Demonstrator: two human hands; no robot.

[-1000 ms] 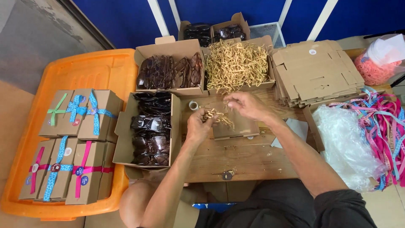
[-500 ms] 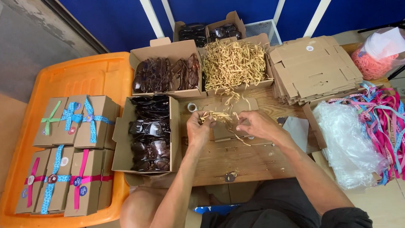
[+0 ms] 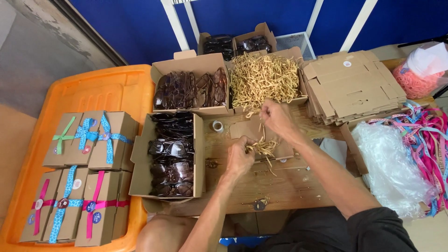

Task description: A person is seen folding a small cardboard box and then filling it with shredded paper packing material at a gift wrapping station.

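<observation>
Right hand [image 3: 275, 116] now raised, left hand [image 3: 240, 156] gripping paper shreds [image 3: 262, 148]

— What sort of place was it?
— A small packing workshop. A wooden table [image 3: 289, 186] stood against a blue wall [image 3: 116, 28], crowded with flat cardboard boxes [image 3: 354, 84], cartons of sunglasses [image 3: 172, 158], paper shred [image 3: 263, 79] and ribbons [image 3: 420, 135].
— Finished goods too?
— Ribboned gift boxes [image 3: 88, 177] filled an orange tray [image 3: 93, 93].
</observation>
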